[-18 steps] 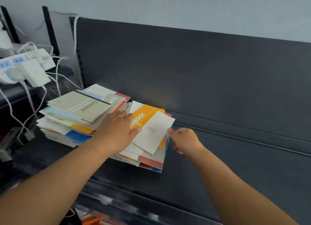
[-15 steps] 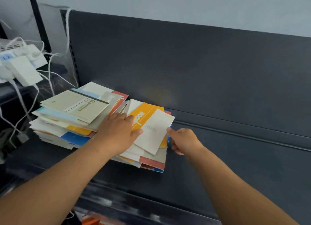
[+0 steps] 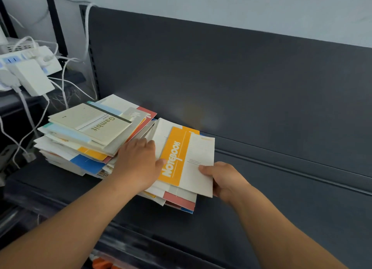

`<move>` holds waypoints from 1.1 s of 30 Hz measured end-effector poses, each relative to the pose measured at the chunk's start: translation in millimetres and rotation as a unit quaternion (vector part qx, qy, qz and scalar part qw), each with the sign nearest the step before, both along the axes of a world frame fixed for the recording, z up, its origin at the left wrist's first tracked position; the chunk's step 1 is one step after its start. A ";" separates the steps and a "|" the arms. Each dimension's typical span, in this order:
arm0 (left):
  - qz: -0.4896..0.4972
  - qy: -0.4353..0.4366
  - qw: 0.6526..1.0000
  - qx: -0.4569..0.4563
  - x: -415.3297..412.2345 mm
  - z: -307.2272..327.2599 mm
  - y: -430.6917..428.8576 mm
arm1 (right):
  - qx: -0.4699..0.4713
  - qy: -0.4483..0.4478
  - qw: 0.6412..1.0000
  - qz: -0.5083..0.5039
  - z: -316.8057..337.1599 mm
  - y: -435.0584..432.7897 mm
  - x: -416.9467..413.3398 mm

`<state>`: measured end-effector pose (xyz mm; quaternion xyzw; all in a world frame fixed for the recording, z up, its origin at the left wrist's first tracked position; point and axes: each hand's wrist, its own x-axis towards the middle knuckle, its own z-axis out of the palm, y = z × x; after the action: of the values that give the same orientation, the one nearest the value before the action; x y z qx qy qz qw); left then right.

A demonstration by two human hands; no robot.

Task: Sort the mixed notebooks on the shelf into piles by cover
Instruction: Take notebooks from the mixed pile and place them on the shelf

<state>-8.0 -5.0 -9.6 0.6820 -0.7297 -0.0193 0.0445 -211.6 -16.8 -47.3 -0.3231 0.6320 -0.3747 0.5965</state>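
Two loose heaps of notebooks sit on the dark grey shelf (image 3: pixel 261 198) in front of you, both toward its left end and close to the back panel (image 3: pixel 221 77). Your left hand (image 3: pixel 138 166) lies flat, fingers together, palm down across the seam where the heaps meet, pressing on the covers beneath it without closing around any of them. Your right hand (image 3: pixel 225 180) is pinched on the white notebook (image 3: pixel 201 164) at the top of the right heap, thumb on the cover near its lower right edge and the fingers tucked underneath, out of sight. That white notebook overlaps the orange notebook (image 3: pixel 175 158), whose cover reads "Notebook" in white letters running up its length. Beneath them, a salmon-red cover (image 3: pixel 179 202) and a thin blue edge poke out toward the shelf's front edge. The left heap (image 3: pixel 80 146) is taller and untidier, topped by a beige notebook (image 3: pixel 90 122) printed "Gambit", lying askew over pale blue, orange, blue and red covers. Beyond the shelf's left end, a white power strip (image 3: pixel 26 67) with plugged-in adapters rests on a neighbouring ledge, its white cables (image 3: pixel 66 81) trailing down.
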 end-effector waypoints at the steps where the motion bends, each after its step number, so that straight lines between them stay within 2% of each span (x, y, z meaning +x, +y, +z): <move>1: 0.005 -0.009 1.000 0.006 0.1 -2.6 0.2 | 0.003 0.001 1.000 0.004 -0.2 -0.8 -0.8; 7: -0.010 0.008 1.000 0.000 -10.4 -2.0 5.1 | -0.001 -0.015 1.000 0.014 -0.4 -0.8 -4.4; 10: 0.016 0.136 0.990 0.011 -15.9 3.5 6.9 | -0.010 -0.025 1.000 0.009 -1.3 -0.5 -10.5; 11: 0.029 0.209 0.977 0.022 -17.4 5.6 7.0 | -0.012 -0.026 1.000 0.006 -1.4 0.0 -13.1; 14: 0.068 0.411 0.909 0.033 -24.0 11.9 3.8 | -0.017 -0.022 1.000 0.001 -0.5 3.2 -19.9; 18: 0.147 0.565 0.811 0.045 -30.4 17.1 -2.3 | -0.021 -0.031 0.999 0.007 2.6 5.8 -19.8; 21: 0.184 0.610 0.762 0.115 -31.0 17.2 -5.6 | -0.029 -0.033 0.999 0.020 5.5 5.8 -13.9; 23: 0.188 0.618 0.750 0.138 -31.2 16.2 -4.8 | -0.035 -0.030 0.998 0.029 5.9 6.0 -12.2; 27: 0.150 0.620 0.766 0.083 -30.3 13.2 -3.4 | -0.065 -0.011 0.997 0.027 6.4 9.2 -18.1; 33: 0.096 0.689 0.717 0.048 -49.7 21.1 -2.4 | -0.126 -0.050 0.990 -0.049 22.2 11.9 -46.2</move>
<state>-57.6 -7.4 11.6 0.5477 -0.4262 -0.5142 0.5040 -257.7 -4.9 -25.2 -0.3447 0.5642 -0.4960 0.5628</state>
